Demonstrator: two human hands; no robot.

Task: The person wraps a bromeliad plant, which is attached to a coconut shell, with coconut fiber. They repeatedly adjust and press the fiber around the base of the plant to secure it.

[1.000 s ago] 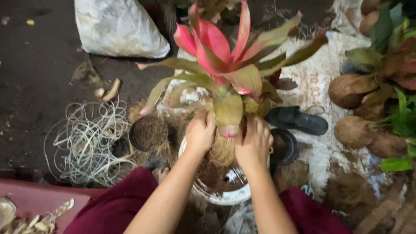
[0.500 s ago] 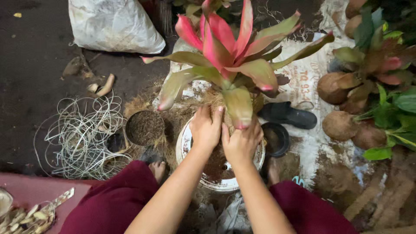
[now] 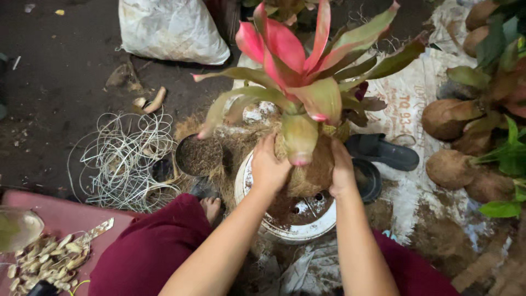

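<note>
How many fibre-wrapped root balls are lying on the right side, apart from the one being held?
4, maybe more hidden by leaves: one at the top right corner, one large below it, one lower, and one beside that near the edge.

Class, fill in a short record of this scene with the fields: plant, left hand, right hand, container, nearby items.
plant: bromeliad with pink and green leaves, root ball wrapped in brown fibre
left hand: left hand grips the root ball's left side
right hand: right hand grips its right side
container: white pot with drainage holes, below the root ball
nearby items: wire coil, white sack, dark sandal
</note>
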